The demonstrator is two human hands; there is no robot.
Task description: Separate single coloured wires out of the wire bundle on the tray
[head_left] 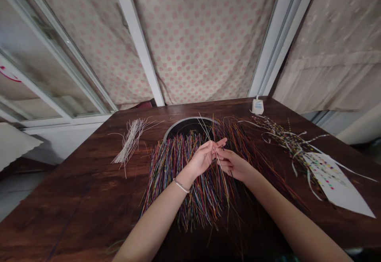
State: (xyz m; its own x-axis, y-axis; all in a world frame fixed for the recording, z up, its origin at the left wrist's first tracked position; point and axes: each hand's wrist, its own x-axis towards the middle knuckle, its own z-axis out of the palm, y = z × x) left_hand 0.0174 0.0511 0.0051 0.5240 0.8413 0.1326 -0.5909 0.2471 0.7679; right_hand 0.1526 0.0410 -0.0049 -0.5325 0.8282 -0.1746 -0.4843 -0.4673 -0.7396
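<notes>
My L hand (201,160) & R hand (233,164), close tog., both pinch thin white strands (204,126); multicol. pile (166,166) just below them, white bundle (131,141) out left of L hand.

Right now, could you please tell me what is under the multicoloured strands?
Beyond the multicoloured strands, part of a grey-rimmed dark round object shows; whatever lies beneath them is covered and unseen.
</notes>
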